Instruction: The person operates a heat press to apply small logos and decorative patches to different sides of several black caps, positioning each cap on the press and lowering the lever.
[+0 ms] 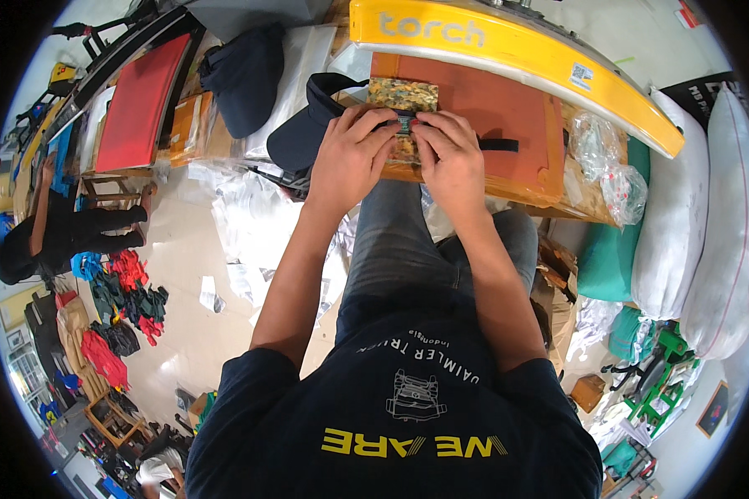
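A dark navy visor cap (298, 137) lies at the front of the bench, brim to the left. Its band runs across a speckled foam block (404, 90), and a dark strap end (499, 145) sticks out to the right. My left hand (356, 154) grips the band with bent fingers. Facing it, my right hand (451, 158) pinches the band from the other side. Between my fingertips shows a small green-and-dark label (405, 124) on the band. The fingers partly cover the label and the band. Beneath the block is a reddish-brown pad (491, 100).
A yellow machine arm (508, 46) spans just beyond my hands. Another navy cap (245, 79) and a red board (144, 104) lie left. Clear plastic bags (612, 166) and white sacks (674, 200) are at right. Papers (258, 220) litter the floor; a person (46, 224) is far left.
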Demonstrator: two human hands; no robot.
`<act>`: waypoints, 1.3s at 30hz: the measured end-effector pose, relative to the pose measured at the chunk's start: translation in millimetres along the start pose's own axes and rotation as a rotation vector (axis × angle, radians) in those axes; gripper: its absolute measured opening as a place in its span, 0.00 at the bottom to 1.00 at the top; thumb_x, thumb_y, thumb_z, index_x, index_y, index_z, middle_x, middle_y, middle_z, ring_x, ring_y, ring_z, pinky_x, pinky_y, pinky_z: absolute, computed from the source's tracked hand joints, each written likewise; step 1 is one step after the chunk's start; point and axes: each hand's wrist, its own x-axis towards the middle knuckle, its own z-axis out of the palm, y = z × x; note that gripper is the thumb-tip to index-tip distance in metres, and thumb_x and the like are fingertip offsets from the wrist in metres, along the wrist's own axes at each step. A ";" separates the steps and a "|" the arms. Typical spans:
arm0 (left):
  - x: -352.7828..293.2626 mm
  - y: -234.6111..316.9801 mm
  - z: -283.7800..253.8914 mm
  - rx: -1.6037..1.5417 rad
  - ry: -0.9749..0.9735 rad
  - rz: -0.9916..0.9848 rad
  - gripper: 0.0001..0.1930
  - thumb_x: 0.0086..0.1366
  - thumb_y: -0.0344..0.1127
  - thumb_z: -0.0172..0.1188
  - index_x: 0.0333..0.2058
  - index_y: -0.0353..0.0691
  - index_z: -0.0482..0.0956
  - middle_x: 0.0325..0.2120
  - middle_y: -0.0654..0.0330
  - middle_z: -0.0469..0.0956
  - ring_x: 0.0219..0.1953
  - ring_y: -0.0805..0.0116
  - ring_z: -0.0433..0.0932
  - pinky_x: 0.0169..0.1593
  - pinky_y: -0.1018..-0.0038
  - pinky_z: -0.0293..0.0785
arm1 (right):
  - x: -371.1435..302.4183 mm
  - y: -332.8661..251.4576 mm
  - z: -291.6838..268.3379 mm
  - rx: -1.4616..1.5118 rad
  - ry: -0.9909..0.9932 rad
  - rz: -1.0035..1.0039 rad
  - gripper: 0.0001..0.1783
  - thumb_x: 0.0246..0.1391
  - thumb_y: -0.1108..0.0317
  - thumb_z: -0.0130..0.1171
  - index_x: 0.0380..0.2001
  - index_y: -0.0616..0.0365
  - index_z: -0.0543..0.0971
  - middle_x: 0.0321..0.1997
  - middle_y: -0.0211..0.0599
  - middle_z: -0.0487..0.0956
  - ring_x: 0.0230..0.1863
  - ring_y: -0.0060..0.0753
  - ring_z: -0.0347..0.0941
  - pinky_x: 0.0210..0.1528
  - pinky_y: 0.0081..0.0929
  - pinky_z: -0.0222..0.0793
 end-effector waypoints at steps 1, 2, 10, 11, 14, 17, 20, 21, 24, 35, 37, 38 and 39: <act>-0.2 1.4 -0.1 0.028 0.014 0.025 0.15 0.73 0.32 0.74 0.56 0.44 0.95 0.63 0.64 0.87 0.67 0.54 0.83 0.67 0.54 0.79 | -0.8 -0.4 0.9 0.004 -0.002 0.006 0.10 0.62 0.76 0.78 0.47 0.60 0.95 0.57 0.39 0.93 0.62 0.52 0.88 0.65 0.48 0.86; -0.3 2.5 -0.2 0.057 0.021 0.045 0.15 0.73 0.32 0.74 0.56 0.44 0.95 0.63 0.64 0.88 0.68 0.54 0.83 0.67 0.55 0.80 | -1.3 -1.0 1.5 0.011 0.006 0.006 0.10 0.63 0.76 0.78 0.47 0.60 0.95 0.57 0.39 0.93 0.62 0.52 0.88 0.65 0.48 0.86; -0.9 5.8 2.0 -0.004 0.087 -0.001 0.13 0.74 0.29 0.73 0.55 0.42 0.94 0.59 0.62 0.90 0.68 0.52 0.85 0.66 0.53 0.81 | -12.2 -3.8 -27.7 -0.216 0.056 0.281 0.26 0.69 0.63 0.74 0.65 0.63 0.87 0.70 0.50 0.87 0.76 0.60 0.78 0.78 0.59 0.69; -1.4 5.7 2.5 -0.002 0.088 -0.002 0.13 0.74 0.29 0.73 0.55 0.42 0.94 0.59 0.62 0.90 0.68 0.52 0.85 0.66 0.53 0.81 | -14.0 -6.4 -31.6 -0.246 0.022 0.254 0.28 0.69 0.62 0.73 0.67 0.63 0.86 0.72 0.51 0.86 0.77 0.60 0.76 0.79 0.60 0.67; -2.6 4.2 4.6 0.008 0.094 0.005 0.13 0.74 0.30 0.73 0.55 0.42 0.94 0.60 0.62 0.89 0.68 0.53 0.84 0.66 0.54 0.81 | -18.3 -19.8 -35.8 -0.294 -0.052 0.222 0.34 0.71 0.58 0.71 0.74 0.66 0.81 0.79 0.54 0.81 0.82 0.59 0.73 0.83 0.61 0.60; -3.6 2.2 6.8 -0.002 0.098 -0.004 0.13 0.74 0.31 0.74 0.55 0.42 0.94 0.60 0.62 0.89 0.67 0.54 0.84 0.65 0.55 0.81 | -21.6 -39.2 -25.3 -0.297 -0.149 0.170 0.40 0.71 0.57 0.67 0.80 0.68 0.76 0.86 0.56 0.74 0.87 0.56 0.68 0.87 0.61 0.53; -3.9 0.6 8.3 -0.027 0.104 -0.025 0.13 0.74 0.31 0.74 0.55 0.42 0.94 0.60 0.62 0.89 0.67 0.53 0.85 0.65 0.55 0.80 | -23.2 -51.3 -12.7 -0.275 -0.261 0.167 0.44 0.69 0.59 0.65 0.84 0.68 0.72 0.91 0.56 0.68 0.92 0.53 0.62 0.91 0.64 0.46; -4.1 0.4 8.5 -0.037 0.107 -0.034 0.13 0.74 0.31 0.74 0.55 0.42 0.94 0.60 0.62 0.88 0.67 0.53 0.85 0.65 0.55 0.80 | -23.7 -53.2 -9.5 -0.290 -0.293 0.181 0.45 0.68 0.59 0.65 0.84 0.68 0.71 0.91 0.56 0.68 0.93 0.53 0.61 0.91 0.64 0.44; -4.4 0.5 8.4 -0.055 0.118 -0.031 0.12 0.75 0.31 0.74 0.55 0.42 0.94 0.60 0.62 0.88 0.67 0.53 0.85 0.66 0.55 0.80 | -24.9 -54.7 -3.5 -0.323 -0.328 0.181 0.46 0.68 0.60 0.65 0.84 0.69 0.71 0.92 0.57 0.67 0.94 0.53 0.58 0.93 0.66 0.40; -4.8 -3.2 10.3 -0.083 0.145 -0.013 0.12 0.74 0.30 0.75 0.54 0.42 0.95 0.59 0.62 0.90 0.68 0.53 0.86 0.66 0.56 0.80 | -23.4 -51.3 -3.4 -0.309 -0.319 0.174 0.49 0.62 0.65 0.69 0.84 0.73 0.70 0.91 0.62 0.66 0.95 0.55 0.57 0.95 0.65 0.41; -4.6 -4.6 10.6 -0.084 0.142 -0.009 0.12 0.73 0.30 0.75 0.54 0.42 0.95 0.59 0.61 0.90 0.68 0.52 0.86 0.66 0.56 0.80 | -23.6 -52.5 -1.8 -0.310 -0.321 0.163 0.50 0.62 0.65 0.69 0.84 0.73 0.69 0.92 0.61 0.66 0.95 0.54 0.57 0.95 0.64 0.42; -4.7 -4.9 10.5 -0.088 0.142 -0.008 0.12 0.73 0.30 0.75 0.54 0.42 0.95 0.59 0.61 0.91 0.68 0.52 0.86 0.66 0.56 0.80 | -23.8 -52.9 -0.8 -0.308 -0.319 0.157 0.50 0.62 0.64 0.69 0.85 0.73 0.69 0.92 0.61 0.66 0.95 0.54 0.57 0.95 0.63 0.42; -4.7 -5.2 10.5 -0.092 0.142 -0.005 0.12 0.73 0.30 0.75 0.54 0.42 0.95 0.59 0.61 0.91 0.68 0.52 0.86 0.66 0.56 0.81 | -24.1 -53.2 0.1 -0.313 -0.326 0.163 0.50 0.62 0.65 0.69 0.85 0.73 0.69 0.92 0.61 0.66 0.95 0.54 0.57 0.95 0.63 0.42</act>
